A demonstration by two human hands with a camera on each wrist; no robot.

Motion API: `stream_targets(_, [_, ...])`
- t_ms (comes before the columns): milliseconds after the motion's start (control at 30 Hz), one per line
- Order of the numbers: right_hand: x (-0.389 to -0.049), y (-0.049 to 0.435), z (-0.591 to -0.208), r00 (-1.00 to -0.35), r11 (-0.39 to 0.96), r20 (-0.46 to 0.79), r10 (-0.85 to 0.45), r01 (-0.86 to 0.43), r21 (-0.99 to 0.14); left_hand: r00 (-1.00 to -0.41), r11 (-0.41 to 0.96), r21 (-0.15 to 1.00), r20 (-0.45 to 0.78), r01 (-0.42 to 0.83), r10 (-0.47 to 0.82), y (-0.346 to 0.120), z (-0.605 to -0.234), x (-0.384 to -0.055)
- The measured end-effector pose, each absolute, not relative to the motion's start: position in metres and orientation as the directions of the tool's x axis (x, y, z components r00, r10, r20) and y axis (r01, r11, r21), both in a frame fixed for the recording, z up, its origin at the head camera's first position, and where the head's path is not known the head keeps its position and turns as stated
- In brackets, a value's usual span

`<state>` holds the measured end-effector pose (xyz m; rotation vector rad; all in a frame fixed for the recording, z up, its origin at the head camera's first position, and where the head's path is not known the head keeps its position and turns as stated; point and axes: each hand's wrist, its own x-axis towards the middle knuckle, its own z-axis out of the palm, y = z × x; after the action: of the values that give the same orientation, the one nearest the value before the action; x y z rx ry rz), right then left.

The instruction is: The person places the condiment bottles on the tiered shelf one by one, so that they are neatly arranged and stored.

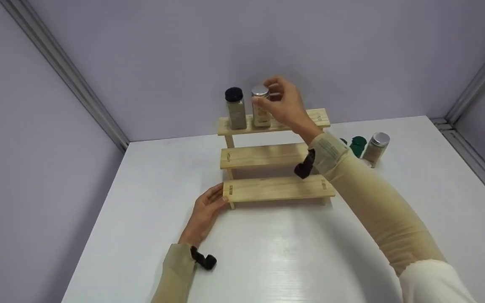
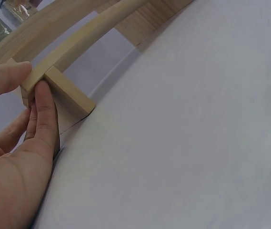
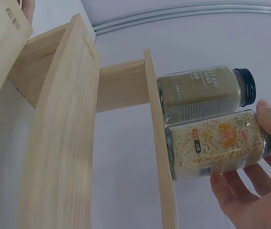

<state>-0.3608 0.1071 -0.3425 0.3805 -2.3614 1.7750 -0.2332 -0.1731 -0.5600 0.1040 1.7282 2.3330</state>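
A three-tier wooden shelf rack (image 1: 272,189) stands on the table. My left hand (image 1: 203,212) pinches the left end of its lowest board between thumb and fingers, as the left wrist view shows. On the top board, my right hand (image 1: 286,105) holds a silver-lidded glass jar (image 3: 216,143) of pale granules, thumb and fingers around its upper part. The jar's base touches the board. Just left of it, a black-lidded salt and pepper jar (image 1: 237,113) stands upright on the same board.
Right of the rack, another silver-lidded jar (image 1: 376,149) stands on the white table (image 1: 150,181). Beside it is a green-topped container (image 1: 358,146), with a second green item partly hidden by my right arm. A pale wall (image 1: 175,63) rises close behind the rack.
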Motion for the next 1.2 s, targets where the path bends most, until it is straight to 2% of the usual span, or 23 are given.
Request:
stream_targets(400, [-0.354, 0.115, -0.329, -0.966, 0.366, 0.230, -0.121, -0.259, -0.894, -0.972, -0.288, 0.948, -0.071, -0.135, 0.223, -0.173, -0.554, -0.232])
stream_targets(733, [-0.310, 0.160, -0.309, -0.918, 0.389, 0.359, -0.169, -0.397, -0.832, -0.975, -0.276, 0.953, -0.070, -0.129, 0.212, -0.178, -0.550, -0.228])
stream_targets(933, [-0.283, 0.195, -0.320, -0.902, 0.414, 0.392, -0.181, -0.432, -0.801, -0.976, -0.270, 0.954, -0.074, -0.129, 0.205, -0.179, -0.552, -0.225])
stream_targets(1200, [-0.257, 0.241, -0.355, -0.909, 0.502, 0.377, -0.178, -0.413, -0.760, -0.979, -0.268, 0.955, -0.081, -0.130, 0.187, -0.182, -0.556, -0.221])
